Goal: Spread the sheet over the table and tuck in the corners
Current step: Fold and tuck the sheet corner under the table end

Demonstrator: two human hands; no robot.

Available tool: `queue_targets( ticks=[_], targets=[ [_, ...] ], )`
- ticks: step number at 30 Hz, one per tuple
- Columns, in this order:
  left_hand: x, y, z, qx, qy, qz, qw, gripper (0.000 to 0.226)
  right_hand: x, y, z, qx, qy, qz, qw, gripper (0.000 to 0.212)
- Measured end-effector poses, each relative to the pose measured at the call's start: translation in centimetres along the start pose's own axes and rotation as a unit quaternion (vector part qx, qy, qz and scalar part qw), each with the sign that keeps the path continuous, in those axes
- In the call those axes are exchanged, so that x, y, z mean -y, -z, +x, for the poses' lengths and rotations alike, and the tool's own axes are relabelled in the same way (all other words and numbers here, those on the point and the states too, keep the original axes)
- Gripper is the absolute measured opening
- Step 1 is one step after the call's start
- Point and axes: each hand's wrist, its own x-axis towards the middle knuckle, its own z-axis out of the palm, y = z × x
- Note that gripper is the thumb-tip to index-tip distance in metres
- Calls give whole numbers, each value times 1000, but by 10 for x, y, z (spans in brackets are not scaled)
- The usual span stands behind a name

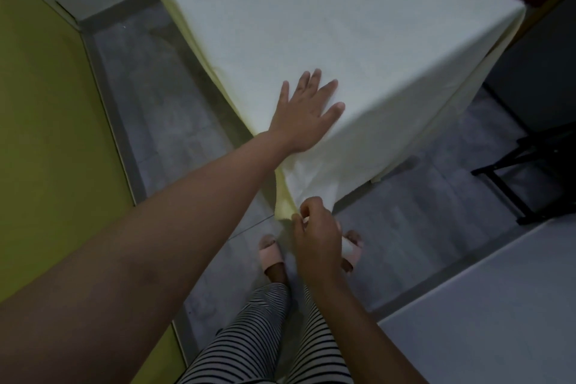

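Note:
A pale cream sheet [327, 19] covers the whole table top and drapes down its sides toward the floor. My left hand [307, 112] lies flat on the sheet at the near corner of the table, fingers spread. Below that corner the sheet hangs in a folded point [299, 187]. My right hand [316, 227] pinches the bottom tip of this hanging corner, fingers closed on the fabric. The table itself is hidden under the sheet.
A yellow-green wall [46, 134] runs along the left with a grey floor strip [162, 109] between it and the table. A black stand [530, 171] is at the right, a grey surface [498, 305] at lower right, and my slippered feet [271, 254] are below the corner.

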Motion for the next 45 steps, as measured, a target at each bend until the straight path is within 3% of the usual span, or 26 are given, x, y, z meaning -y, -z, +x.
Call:
queue_targets(
  ticks=[4,8,10,13,18,22,25,28,31,38,45],
  targets=[
    [1,2,-1,-5,2,-16,1000,60,-2,2,7,29,-36,35,998,13],
    [5,4,-2,4,-5,-19,1000,62,-19,14,31,81,7,0,997,14],
    [7,4,-2,1,-9,-21,1000,62,-29,21,44,140,36,15,989,15],
    [7,1,-3,-13,-10,-19,1000,61,-42,32,55,250,13,15,968,21],
    [7,0,-3,-20,-8,-23,999,60,-46,28,48,326,61,-37,943,16],
    [6,0,-3,-25,-7,-22,999,60,-52,26,50,294,95,-80,948,14],
    [5,0,-4,-29,-6,-21,999,60,-62,37,63,204,76,-117,969,7],
    [5,-1,-4,-31,-5,-23,999,60,-66,45,70,95,49,-135,985,14],
    [5,-1,-3,-33,-4,-22,999,60,-62,45,73,55,14,-94,994,19],
    [7,-2,-2,-33,-5,-24,999,61,-66,42,48,120,45,-126,984,5],
    [6,-2,-2,-33,-1,-21,999,61,-51,21,17,193,126,-114,966,25]
  ],
)
